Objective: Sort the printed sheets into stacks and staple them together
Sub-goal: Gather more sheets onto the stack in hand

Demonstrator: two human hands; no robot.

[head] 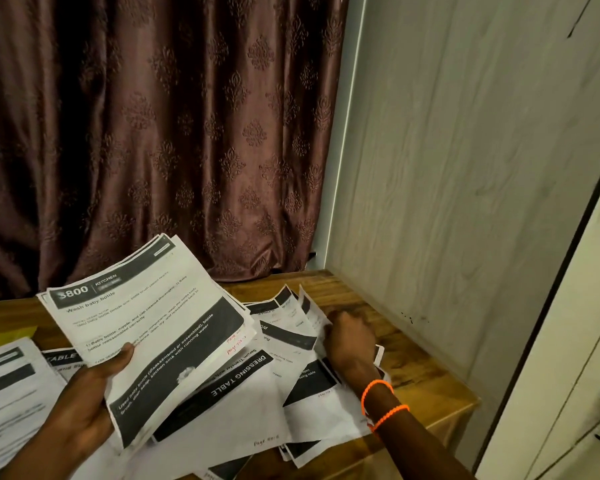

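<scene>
Printed sheets point(257, 403) scattered loose over wooden table point(426, 372), overlapping, some face-up w/ "DRESSING TABLE" header. Small stack of sheets point(149, 327) ("Wash baby bottle" pg on top) lifted above the pile, gripped in left hand point(84, 400), thumb on top. Right hand point(352, 336) down on far sheets nr wall point(447, 168), fingers blurred, grip can't tell. Orange bands point(378, 393) on right wrist. Separate stack point(11, 393) at left edge. Brown curtain point(153, 133) behind.

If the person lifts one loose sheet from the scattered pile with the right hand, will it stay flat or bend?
It would probably bend: the loose sheets by the right hand already curl up at their edges. It looks thin and light, so it may also slide over the sheets beneath.
</scene>
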